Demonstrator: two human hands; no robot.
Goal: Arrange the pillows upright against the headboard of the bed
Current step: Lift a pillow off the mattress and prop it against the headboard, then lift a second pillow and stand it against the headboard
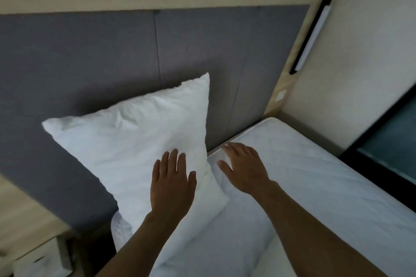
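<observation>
We record one white pillow (135, 141) standing on end against the grey padded headboard (90, 56), its upper corner leaning on the fabric panels and its lower end resting on the bed (315, 175). A second white pillow (225, 238) lies flat on the bed — just below the upright one, touching its lower corner. Left hand (172, 184): fingers spread, palm laid flat on the lower face of the upright pillow, gripping nothing. Right hand (244, 167): fingers likewise spread and held apart from one another, palm down, just beside the right edge of the upright pillow; whether it touches the bed surface or hovers over it we cannot tell. Both forearms are bare and reach in from the lower edge of the view. The bed carries a white quilted cover, bare to the right of the upright pillow up to the headboard. The headboard has a pale wood frame (290, 78), and on that frame's right side we note a long slim light fitting (313, 36) in a dark mount, with a small pale switch plate (281, 96) below it. Left of the upright pillow, at the lower corner of the view — a pale wood bedside unit (33, 231). Right of the bed, a dark-framed panel (387, 148), blurred.
</observation>
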